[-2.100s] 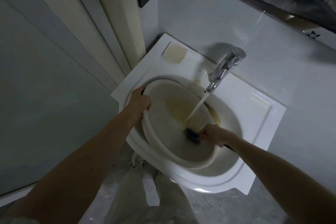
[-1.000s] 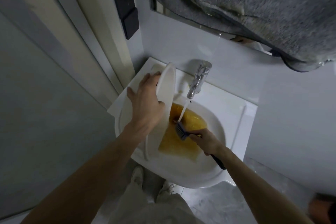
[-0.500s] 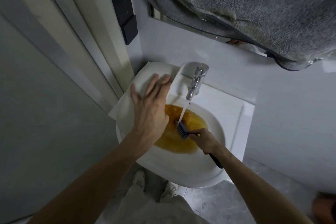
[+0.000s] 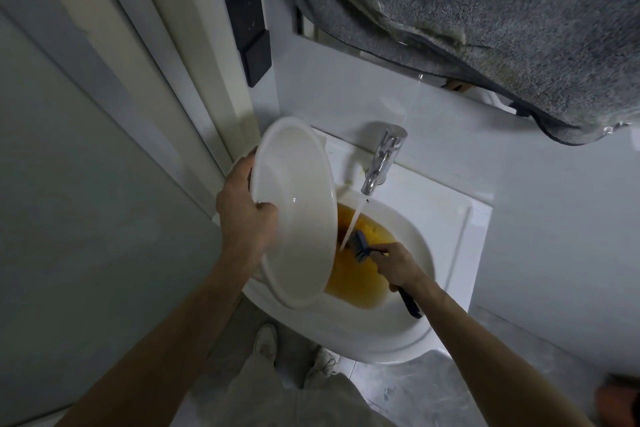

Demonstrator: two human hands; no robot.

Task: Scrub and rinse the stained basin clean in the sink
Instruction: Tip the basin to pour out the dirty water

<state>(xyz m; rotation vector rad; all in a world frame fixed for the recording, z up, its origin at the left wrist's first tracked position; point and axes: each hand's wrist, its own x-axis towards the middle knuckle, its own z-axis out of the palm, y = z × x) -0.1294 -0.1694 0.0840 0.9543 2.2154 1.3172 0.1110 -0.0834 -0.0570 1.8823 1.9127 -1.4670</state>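
My left hand (image 4: 244,215) grips the left rim of a white plastic basin (image 4: 298,218), held tilted on edge over the left side of the white sink (image 4: 446,253), its pale inside facing me. Brown-yellow water (image 4: 360,274) pools in the sink bowl. My right hand (image 4: 398,265) holds a dark scrub brush (image 4: 360,246) by its black handle, bristle head under the running stream from the chrome tap (image 4: 384,156).
A grey towel (image 4: 485,10) hangs overhead, dripping. A black wall switch (image 4: 251,35) and a door frame (image 4: 166,45) stand left of the sink. Below are my trousers, my shoes (image 4: 266,340) and a grey tiled floor.
The basin was lying in the sink being scrubbed, then got tipped so stained water poured out. My left hand has now turned it up on edge with its inside toward me. The brush stays under the tap.
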